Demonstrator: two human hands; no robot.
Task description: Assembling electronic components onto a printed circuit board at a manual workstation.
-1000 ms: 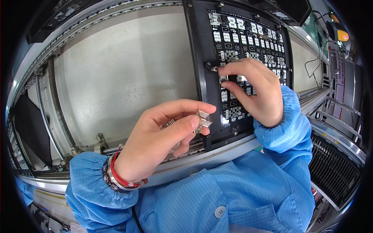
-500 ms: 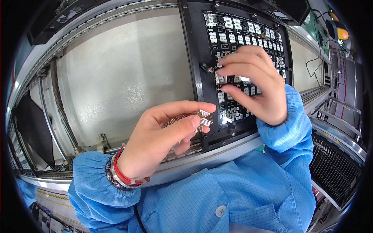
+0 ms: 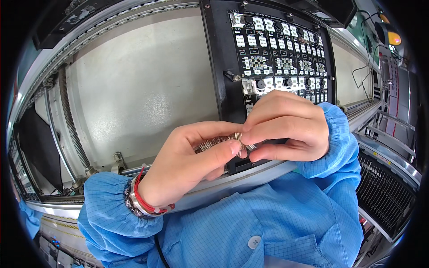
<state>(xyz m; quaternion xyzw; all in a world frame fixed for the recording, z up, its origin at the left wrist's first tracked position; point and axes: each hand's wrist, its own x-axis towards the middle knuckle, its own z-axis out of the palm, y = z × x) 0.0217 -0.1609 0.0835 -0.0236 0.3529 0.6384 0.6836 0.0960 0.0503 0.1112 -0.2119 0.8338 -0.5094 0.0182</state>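
My left hand (image 3: pixel 181 154) is closed round a bundle of thin metal pins (image 3: pixel 214 144), with the thumb pressed on its right end. The fingertips of my right hand (image 3: pixel 290 127) meet that end and pinch at the pins there. Exactly what lies between the right fingers is partly hidden. Beyond the hands is a black circuit board panel (image 3: pixel 279 58) with rows of small white parts and round black ones. A silver, box-shaped component (image 3: pixel 249 86) sits at the panel's left edge, above my right hand. My right hand covers the panel's near part.
A dark frame (image 3: pixel 216 67) surrounds the panel on a metal rail conveyor. Left of it lies a pale flat surface (image 3: pixel 143 85), with a threaded rod (image 3: pixel 69 120) farther left. A slotted black rack (image 3: pixel 386 196) stands at the right, and an amber lamp (image 3: pixel 393 39) at the far right.
My right hand has come from over the panel, down and left, to the bundle in my left hand, and its fingers have closed. The panel and frame appear slightly farther left.
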